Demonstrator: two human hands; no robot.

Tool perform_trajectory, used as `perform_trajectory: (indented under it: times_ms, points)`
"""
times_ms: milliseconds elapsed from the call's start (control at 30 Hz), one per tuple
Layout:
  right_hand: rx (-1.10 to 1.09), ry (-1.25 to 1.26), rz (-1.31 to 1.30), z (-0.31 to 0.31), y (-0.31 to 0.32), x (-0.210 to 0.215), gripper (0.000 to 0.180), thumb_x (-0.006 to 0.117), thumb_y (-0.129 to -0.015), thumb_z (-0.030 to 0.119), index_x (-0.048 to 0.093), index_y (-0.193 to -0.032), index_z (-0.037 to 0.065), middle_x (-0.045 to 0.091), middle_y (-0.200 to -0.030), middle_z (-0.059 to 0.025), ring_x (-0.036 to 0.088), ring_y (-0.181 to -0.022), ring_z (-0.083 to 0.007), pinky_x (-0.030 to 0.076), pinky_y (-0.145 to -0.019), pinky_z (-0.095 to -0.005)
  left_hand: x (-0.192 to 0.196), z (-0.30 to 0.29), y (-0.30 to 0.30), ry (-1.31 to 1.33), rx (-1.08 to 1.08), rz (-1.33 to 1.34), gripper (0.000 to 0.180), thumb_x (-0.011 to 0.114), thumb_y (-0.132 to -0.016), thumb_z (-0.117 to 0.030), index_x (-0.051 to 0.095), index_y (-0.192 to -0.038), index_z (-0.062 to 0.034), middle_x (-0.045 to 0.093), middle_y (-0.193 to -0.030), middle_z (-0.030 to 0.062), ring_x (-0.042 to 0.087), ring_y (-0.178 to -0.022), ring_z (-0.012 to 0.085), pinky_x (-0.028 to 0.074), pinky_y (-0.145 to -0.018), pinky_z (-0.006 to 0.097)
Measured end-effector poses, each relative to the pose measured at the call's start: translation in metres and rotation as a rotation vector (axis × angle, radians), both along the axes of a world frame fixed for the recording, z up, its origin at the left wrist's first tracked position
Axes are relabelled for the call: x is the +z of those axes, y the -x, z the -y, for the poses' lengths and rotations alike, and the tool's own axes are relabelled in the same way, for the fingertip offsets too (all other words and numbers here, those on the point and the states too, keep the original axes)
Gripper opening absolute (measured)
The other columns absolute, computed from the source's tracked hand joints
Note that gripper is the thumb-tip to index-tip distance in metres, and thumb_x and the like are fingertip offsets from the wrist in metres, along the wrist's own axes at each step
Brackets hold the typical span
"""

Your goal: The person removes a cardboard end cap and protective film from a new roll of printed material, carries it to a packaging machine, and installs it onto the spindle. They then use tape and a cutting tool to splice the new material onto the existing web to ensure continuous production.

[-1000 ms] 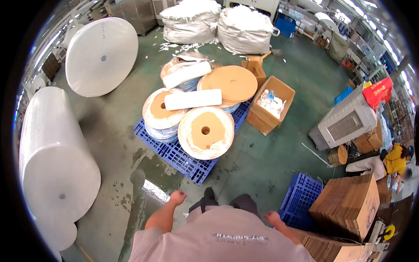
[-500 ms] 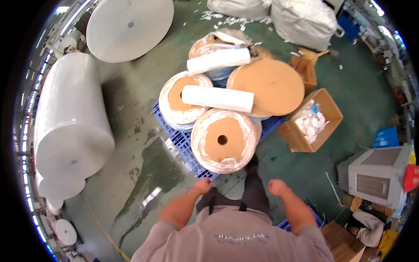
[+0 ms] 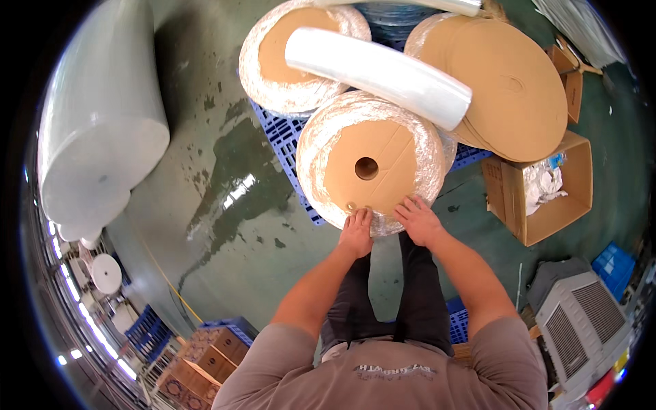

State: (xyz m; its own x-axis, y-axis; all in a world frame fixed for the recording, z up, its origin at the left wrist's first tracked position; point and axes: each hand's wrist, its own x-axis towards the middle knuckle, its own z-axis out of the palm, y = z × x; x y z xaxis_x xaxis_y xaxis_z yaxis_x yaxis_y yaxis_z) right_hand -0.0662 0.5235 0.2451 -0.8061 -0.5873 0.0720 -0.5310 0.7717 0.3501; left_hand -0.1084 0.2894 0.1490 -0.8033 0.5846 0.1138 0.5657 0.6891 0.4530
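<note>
Directly before me stands a roll (image 3: 389, 147) wrapped in shiny clear film. Its top is a tan cardboard disc with a dark round hole in the middle. My left hand (image 3: 357, 234) lies on the near rim, fingers stretched over the cardboard edge. A little to its right, my right hand (image 3: 419, 221) rests on the same rim, fingers spread and pointing inward. Neither thumb shows clearly. A small round spot (image 3: 350, 206) marks the cardboard beside my left fingertips; I cannot tell what it is. Across the back of the roll lies a white film roll (image 3: 379, 72).
A blue pallet (image 3: 279, 140) bears the rolls, among them another wrapped roll (image 3: 273, 61) and stacked cardboard discs (image 3: 512, 89). At right stand an open carton (image 3: 509, 188) and a grey vented machine (image 3: 581, 318). Huge white rolls (image 3: 102, 137) stand left, near a wet floor patch (image 3: 229, 178).
Both hands have moved forward from beside my hips onto the near rim of the wrapped roll. The view has come closer to the pallet.
</note>
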Motion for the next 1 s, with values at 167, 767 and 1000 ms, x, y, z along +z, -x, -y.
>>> perform_trajectory:
  times_ms: [167,767,1000]
  points:
    - [-0.334,-0.067,0.206,0.022,-0.016,-0.022,0.033,0.058,-0.090,0.021,0.072,-0.119,0.011,0.065,-0.117,-0.0044,0.053,-0.122,-0.0232,0.036,-0.110,-0.0424,0.028,-0.003,-0.005,0.338,-0.182,0.141,0.058,0.071,-0.080,-0.021,0.058,-0.134,-0.0044,0.055,-0.135,0.0150,0.046,-0.135,0.0328,0.032,-0.119,0.044]
    - [-0.455,-0.101,0.684,0.075,-0.085,-0.087,0.022,0.060,-0.089,0.022,0.081,-0.093,0.015,0.078,-0.099,-0.0074,0.073,-0.099,-0.0232,0.044,-0.098,-0.0396,-0.048,0.057,-0.088,0.498,-0.202,0.329,0.022,0.058,-0.089,-0.018,0.076,-0.099,-0.0126,0.077,-0.100,0.0122,0.073,-0.101,0.0286,0.048,-0.099,0.042]
    - [-0.381,0.091,0.706,0.066,-0.129,-0.096,0.022,0.065,-0.089,0.029,0.080,-0.090,0.012,0.077,-0.094,-0.0104,0.071,-0.099,-0.0266,0.045,-0.097,-0.0405,-0.063,0.075,-0.127,0.422,-0.248,0.373,0.022,0.058,-0.086,-0.018,0.076,-0.098,-0.0103,0.077,-0.096,0.0149,0.073,-0.097,0.0315,0.051,-0.094,0.042]
